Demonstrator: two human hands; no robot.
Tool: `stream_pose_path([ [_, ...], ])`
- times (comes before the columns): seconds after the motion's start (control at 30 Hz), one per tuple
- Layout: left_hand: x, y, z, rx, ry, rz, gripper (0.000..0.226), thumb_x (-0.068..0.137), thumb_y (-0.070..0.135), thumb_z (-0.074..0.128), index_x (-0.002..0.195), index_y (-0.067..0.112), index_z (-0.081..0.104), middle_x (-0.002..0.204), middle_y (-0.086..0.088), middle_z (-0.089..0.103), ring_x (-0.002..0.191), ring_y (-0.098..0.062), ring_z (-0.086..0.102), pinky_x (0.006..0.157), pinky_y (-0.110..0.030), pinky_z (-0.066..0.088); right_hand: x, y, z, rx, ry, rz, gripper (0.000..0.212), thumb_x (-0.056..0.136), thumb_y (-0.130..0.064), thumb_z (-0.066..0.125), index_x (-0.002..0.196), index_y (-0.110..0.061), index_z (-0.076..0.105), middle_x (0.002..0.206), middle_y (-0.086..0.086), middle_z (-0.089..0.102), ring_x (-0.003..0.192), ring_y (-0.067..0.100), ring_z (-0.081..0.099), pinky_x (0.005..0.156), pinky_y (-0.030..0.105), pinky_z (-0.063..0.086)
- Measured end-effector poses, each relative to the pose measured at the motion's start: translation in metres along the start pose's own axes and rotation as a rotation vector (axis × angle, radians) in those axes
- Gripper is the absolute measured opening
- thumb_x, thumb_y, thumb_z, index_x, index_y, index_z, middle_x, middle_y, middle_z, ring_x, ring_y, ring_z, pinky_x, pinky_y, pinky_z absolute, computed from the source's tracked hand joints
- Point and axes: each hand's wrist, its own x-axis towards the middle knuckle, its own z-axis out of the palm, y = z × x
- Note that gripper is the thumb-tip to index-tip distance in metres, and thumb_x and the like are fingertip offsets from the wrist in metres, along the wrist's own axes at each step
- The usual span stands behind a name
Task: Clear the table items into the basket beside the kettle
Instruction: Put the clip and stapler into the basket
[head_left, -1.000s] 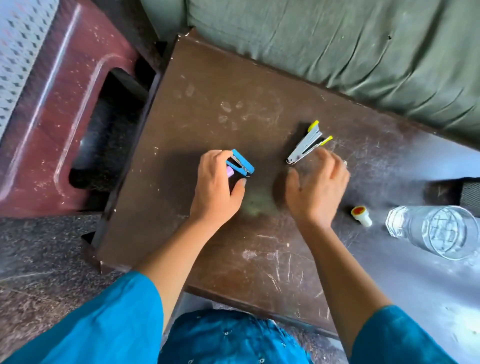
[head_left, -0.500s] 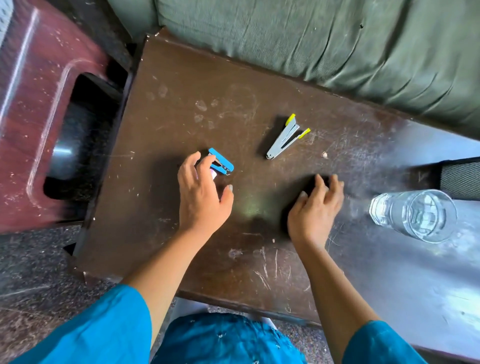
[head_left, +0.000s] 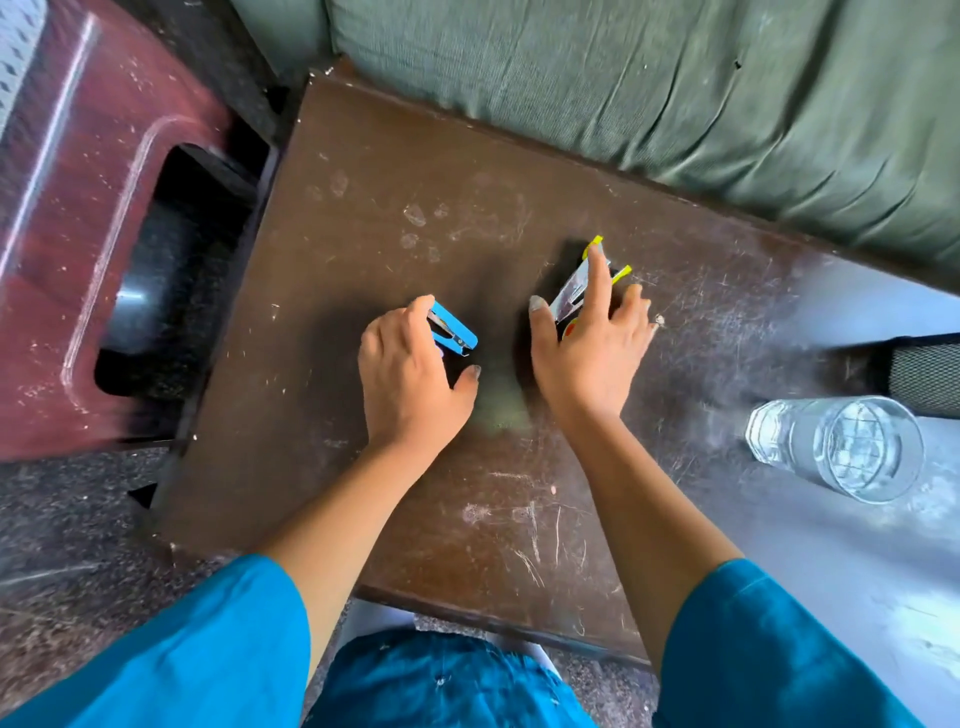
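On the brown table (head_left: 363, 234) my left hand (head_left: 410, 374) is closed on a small blue stapler (head_left: 453, 332), which sticks out from under the index finger. My right hand (head_left: 587, 358) is over a silver stapler with yellow tips (head_left: 576, 280); the thumb is at its left side and the index finger lies along its top. A small red-and-white item (head_left: 570, 328) shows under the right palm, mostly hidden. The black mesh basket (head_left: 930, 376) is only partly in view at the right edge. No kettle is in view.
A clear drinking glass (head_left: 841, 447) stands on the table at the right, just in front of the basket. A maroon plastic stool (head_left: 78, 234) is off the table's left edge. A green cushion (head_left: 675, 93) runs along the far side.
My right hand has moved up and left from the spot where the small red-capped item stood and now lies on the silver stapler. My left hand has stayed on the blue stapler.
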Motion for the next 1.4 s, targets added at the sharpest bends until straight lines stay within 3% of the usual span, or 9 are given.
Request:
stream_pose_path([
  [0.1,0.007,0.005,-0.002,0.019,-0.006,-0.043,0.076,0.064,0.032,0.079,0.127,0.011,0.040,0.117,-0.011,0.057,0.110,-0.033,0.049,0.091,-0.045,0.036,0.013,-0.007,-0.001,-0.189,-0.017,0.048,0.057,0.080,-0.061,0.051,0.132,-0.042,0.040,0.142,0.020,0.038,0.134,0.036,0.025,0.109,0.050,0.014],
  [0.2,0.013,0.007,-0.002,0.005,0.008,-0.035,0.076,0.063,0.029,0.081,0.126,0.012,0.042,0.115,-0.007,0.060,0.109,-0.031,0.052,0.091,-0.044,0.035,0.024,-0.011,-0.004,-0.251,0.027,0.055,0.040,0.080,-0.046,0.056,0.119,-0.041,0.054,0.121,0.011,0.056,0.116,0.034,0.039,0.098,0.049,0.027],
  [0.33,0.017,0.007,-0.002,0.002,-0.004,0.019,0.078,0.061,0.031,0.082,0.125,0.011,0.043,0.111,-0.004,0.063,0.105,-0.027,0.055,0.092,-0.042,0.034,0.024,-0.019,-0.007,-0.149,-0.035,-0.022,0.039,0.079,-0.015,0.055,0.112,-0.035,0.063,0.120,0.007,0.061,0.103,0.033,0.052,0.089,0.042,0.029],
  [0.57,0.023,0.003,-0.001,-0.085,-0.020,0.078,0.074,0.062,0.030,0.079,0.124,0.011,0.043,0.108,-0.002,0.064,0.104,-0.025,0.057,0.105,-0.048,0.028,-0.006,-0.038,0.005,0.104,0.010,-0.323,0.032,0.077,-0.009,0.060,0.101,-0.027,0.071,0.114,0.003,0.066,0.092,0.030,0.053,0.080,0.035,0.030],
  [0.73,0.028,0.002,-0.006,-0.352,-0.017,0.101,0.069,0.060,0.021,0.081,0.118,0.005,0.048,0.110,-0.006,0.062,0.099,-0.025,0.054,0.090,-0.037,0.040,-0.015,-0.046,0.008,0.861,-0.230,0.108,0.036,0.080,-0.002,0.059,0.102,-0.030,0.060,0.086,0.004,0.072,0.077,0.027,0.065,0.072,0.037,0.053],
  [0.83,0.029,0.003,-0.009,-0.477,-0.085,0.096,0.067,0.062,0.027,0.081,0.117,0.011,0.047,0.117,-0.001,0.057,0.104,-0.022,0.054,0.083,-0.034,0.044,-0.009,-0.042,0.007,1.008,-0.312,0.337,0.026,0.085,-0.007,0.060,0.110,-0.014,0.060,0.092,0.005,0.070,0.085,0.019,0.067,0.075,0.030,0.056],
  [0.97,0.031,0.008,-0.014,-0.520,-0.056,0.101,0.063,0.063,0.019,0.078,0.118,0.014,0.047,0.119,0.006,0.054,0.107,-0.021,0.054,0.082,-0.027,0.043,-0.004,-0.042,0.004,1.297,-0.496,0.532,0.017,0.094,-0.011,0.050,0.094,-0.002,0.065,0.084,0.015,0.069,0.071,0.026,0.067,0.066,0.035,0.058],
  [1.2,0.042,0.009,-0.036,-0.445,-0.005,0.111,0.058,0.064,0.016,0.077,0.118,0.009,0.055,0.110,-0.005,0.064,0.097,-0.025,0.058,0.081,-0.030,0.045,-0.007,-0.058,-0.009,1.468,-0.622,0.531,0.021,0.094,-0.009,0.048,0.101,0.001,0.064,0.094,0.018,0.069,0.073,0.026,0.069,0.066,0.030,0.058],
  [1.4,0.054,-0.005,-0.081,-0.505,0.144,0.061,0.050,0.065,0.014,0.071,0.113,0.008,0.059,0.113,-0.002,0.066,0.100,-0.018,0.061,0.083,-0.031,0.049,-0.013,-0.106,-0.015,1.447,-0.689,0.355,0.021,0.093,-0.008,0.048,0.104,-0.006,0.067,0.098,0.011,0.072,0.085,0.022,0.068,0.075,0.030,0.057],
])
